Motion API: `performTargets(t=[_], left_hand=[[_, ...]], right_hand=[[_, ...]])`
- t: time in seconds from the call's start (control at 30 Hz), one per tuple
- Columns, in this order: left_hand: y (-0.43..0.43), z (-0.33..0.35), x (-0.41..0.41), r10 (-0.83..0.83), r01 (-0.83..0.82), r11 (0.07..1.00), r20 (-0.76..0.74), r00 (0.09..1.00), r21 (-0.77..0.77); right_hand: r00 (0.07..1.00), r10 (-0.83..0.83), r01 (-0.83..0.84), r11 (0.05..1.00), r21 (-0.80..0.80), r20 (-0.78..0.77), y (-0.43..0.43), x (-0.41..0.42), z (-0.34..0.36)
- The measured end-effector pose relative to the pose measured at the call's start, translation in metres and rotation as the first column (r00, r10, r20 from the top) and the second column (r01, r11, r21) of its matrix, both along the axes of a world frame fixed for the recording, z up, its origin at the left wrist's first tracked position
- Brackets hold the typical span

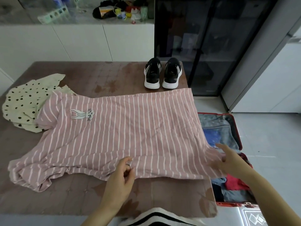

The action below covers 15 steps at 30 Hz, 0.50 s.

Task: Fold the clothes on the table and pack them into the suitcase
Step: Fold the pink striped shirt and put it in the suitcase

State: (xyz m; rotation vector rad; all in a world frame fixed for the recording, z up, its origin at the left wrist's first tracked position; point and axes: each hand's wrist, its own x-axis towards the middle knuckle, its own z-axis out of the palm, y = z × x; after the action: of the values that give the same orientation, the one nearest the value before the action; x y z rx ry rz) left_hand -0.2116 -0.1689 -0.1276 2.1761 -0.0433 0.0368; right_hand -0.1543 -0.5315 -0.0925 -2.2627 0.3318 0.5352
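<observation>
the left hand [121, 174] has its fingers curled at the near edge of the pink striped dress [122, 128], nipping the cloth about midway along that edge. the right hand [228, 160] sits at the dress's right near corner with the fingers stretched out rather than curled; it is blurred, so i can't say whether it has hold of any fabric.

the dress lies spread nearly flat across the table [81, 201], its far right end hanging a little past the table's edge. no fold is in it yet, from what i can see, so i'd say this garment is only being squared up. just left of the dress, partly tucked under its shoulder, a cream polka-dot garment [24, 105] lies rumpled and unfolded. beyond the dress stands a pair of black trainers [161, 74].

right of the dress, down on the floor, the red suitcase [235, 128] lies open. its farther half is shut off by a grey mesh panel [216, 126] with something blue behind it. its nearer half holds a red item [234, 183] and darker clothes [231, 194] already. so some packing looks done; two garments remain.
</observation>
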Motion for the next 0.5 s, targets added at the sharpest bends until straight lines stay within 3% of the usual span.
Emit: performTargets(t=[0.07,0.2,0.33,0.43,0.5], left_hand=[[0.002,-0.002,-0.002,-0.042,0.043,0.997,-0.019,0.999,0.069],[0.005,-0.007,-0.004,-0.207,0.231,0.957,-0.145,0.968,0.175],[0.01,-0.013,-0.005,-0.269,0.34,0.904,-0.271,0.924,0.261],[0.032,-0.012,-0.003,-0.211,0.264,0.901,-0.184,0.96,0.345],[0.058,-0.014,0.0,-0.157,0.177,0.88,-0.083,0.984,0.441]], right_hand=[[0.998,-0.029,0.033,0.996,-0.085,0.047,-0.012,-0.004,-0.005],[0.943,-0.265,0.269,0.963,0.006,0.201,-0.023,-0.02,-0.005],[0.982,-0.122,0.146,0.974,-0.172,0.144,-0.026,-0.038,-0.028],[0.995,-0.094,0.101,0.961,-0.258,0.038,-0.022,-0.042,-0.04],[0.999,-0.033,0.013,0.904,-0.428,-0.038,-0.014,-0.042,-0.044]])
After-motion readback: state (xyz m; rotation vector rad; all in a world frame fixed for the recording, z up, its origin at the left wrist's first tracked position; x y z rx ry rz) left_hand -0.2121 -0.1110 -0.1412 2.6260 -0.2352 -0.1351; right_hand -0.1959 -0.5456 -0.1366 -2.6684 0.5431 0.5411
